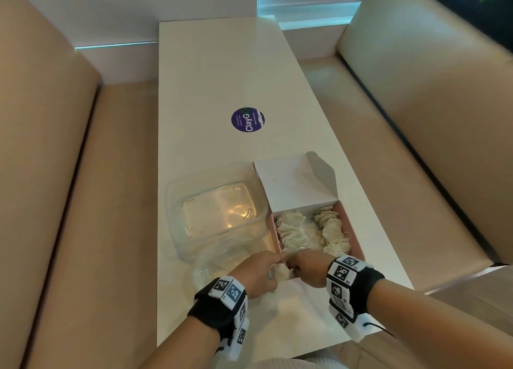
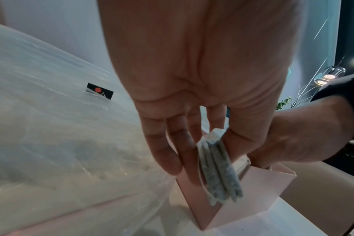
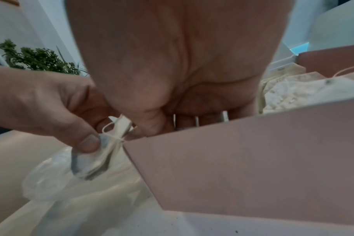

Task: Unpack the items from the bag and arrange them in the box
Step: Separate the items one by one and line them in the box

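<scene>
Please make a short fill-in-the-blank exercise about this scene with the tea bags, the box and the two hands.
1. The left hand pinches a small bunch of ____ bags.
2. The box has walls of ____ colour.
3. The clear tub stands to the ____ of the box.
4. The sticker on the table is ____ in shape.

Missing words: tea; pink; left; round

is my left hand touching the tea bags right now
Touching. In the left wrist view the left hand pinches a small bunch of tea bags between thumb and fingers, beside the box corner.
</scene>
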The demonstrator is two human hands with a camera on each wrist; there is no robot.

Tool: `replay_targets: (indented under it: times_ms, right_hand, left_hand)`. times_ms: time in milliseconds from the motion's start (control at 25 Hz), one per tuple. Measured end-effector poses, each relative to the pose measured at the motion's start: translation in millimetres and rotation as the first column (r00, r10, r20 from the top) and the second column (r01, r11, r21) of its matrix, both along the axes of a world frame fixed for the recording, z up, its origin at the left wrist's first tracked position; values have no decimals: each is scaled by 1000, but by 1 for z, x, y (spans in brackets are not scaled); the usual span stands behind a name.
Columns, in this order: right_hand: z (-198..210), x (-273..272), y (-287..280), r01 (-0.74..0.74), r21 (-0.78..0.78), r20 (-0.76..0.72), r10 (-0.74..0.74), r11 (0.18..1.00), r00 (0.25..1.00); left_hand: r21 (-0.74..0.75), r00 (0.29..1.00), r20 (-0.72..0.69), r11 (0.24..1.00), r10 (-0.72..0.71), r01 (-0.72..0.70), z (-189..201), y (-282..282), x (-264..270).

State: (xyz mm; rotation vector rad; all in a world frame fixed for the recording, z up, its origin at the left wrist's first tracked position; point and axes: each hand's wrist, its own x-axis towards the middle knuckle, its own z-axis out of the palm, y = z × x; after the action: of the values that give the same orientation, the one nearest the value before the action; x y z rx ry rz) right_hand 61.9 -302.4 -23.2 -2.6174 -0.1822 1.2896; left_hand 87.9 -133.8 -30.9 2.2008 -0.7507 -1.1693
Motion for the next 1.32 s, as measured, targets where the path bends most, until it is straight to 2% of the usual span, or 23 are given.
replay_targets:
  times_ms: [280, 400, 480, 520, 560, 680, 760, 800, 840, 880, 920, 960, 1000, 1080, 1160, 1240, 1280, 1320]
  right_hand:
    - [4, 0, -12, 88, 67, 1, -88, 994, 996]
    - [24, 1, -27, 191, 134, 171, -213, 972, 962]
    - [24, 7, -37, 354, 209, 315, -406, 911, 858]
    - [19, 10, -39, 408, 256, 315, -475, 876, 822]
    - [12, 13, -37, 435, 292, 273, -510, 852, 816]
    - [-4, 14, -14, 424, 255, 110, -461, 869, 880]
    - [-5, 16, -8, 407, 252, 88, -439, 878, 894]
    - [-4, 17, -8, 451, 290, 127, -501, 844, 856]
    - [-5, 18, -9, 528, 342, 183, -606, 777, 774]
    - [-6, 19, -11, 612, 400, 225, -720, 682, 656]
    - [-6, 21, -13, 687, 450, 228, -817, 571, 530]
    - [-6, 25, -13, 742, 482, 184, -882, 466, 434]
    - [-4, 29, -11, 793, 471, 108, -918, 386, 383]
    - [-10, 40, -7, 856, 412, -2, -939, 312, 343]
    - [-18, 48, -6, 869, 392, -70, -932, 301, 355]
    - [-33, 50, -10, 848, 424, -132, -904, 319, 406]
    - [-30, 49, -9, 840, 449, -160, -898, 305, 411]
    - [-18, 47, -9, 845, 471, -190, -906, 253, 378]
  left_hand:
    - [-18, 999, -28, 999, 41, -42, -1, 2, 1]
    - [-39, 994, -58, 995, 92, -94, 0, 4, 2]
    - [-38, 993, -67, 994, 97, -100, 0, 6, 1]
    - [-35, 993, -69, 995, 93, -96, 0, 6, 1]
    - [-33, 994, -66, 995, 90, -93, -1, 5, 1]
    - [-35, 993, -67, 994, 96, -99, -3, 4, 1]
    - [-36, 993, -67, 994, 98, -100, -3, 4, 2]
    - [-36, 993, -67, 994, 98, -101, -4, 4, 2]
    - [-36, 992, -71, 994, 100, -103, -4, 4, 1]
    - [-37, 992, -74, 994, 104, -107, -5, 5, 1]
    - [-38, 991, -76, 993, 107, -110, -6, 5, 1]
    - [-37, 991, -79, 993, 109, -112, -7, 5, 0]
    - [-37, 990, -80, 993, 112, -116, -7, 5, 0]
    - [-33, 990, -81, 992, 118, -121, -7, 5, 0]
    - [-23, 989, -89, 992, 121, -124, -6, 5, 0]
    - [-21, 988, -90, 992, 124, -126, -5, 5, 1]
    - [-25, 988, -91, 991, 127, -130, -3, 5, 0]
    - [-33, 986, -99, 990, 134, -138, 0, 6, 0]
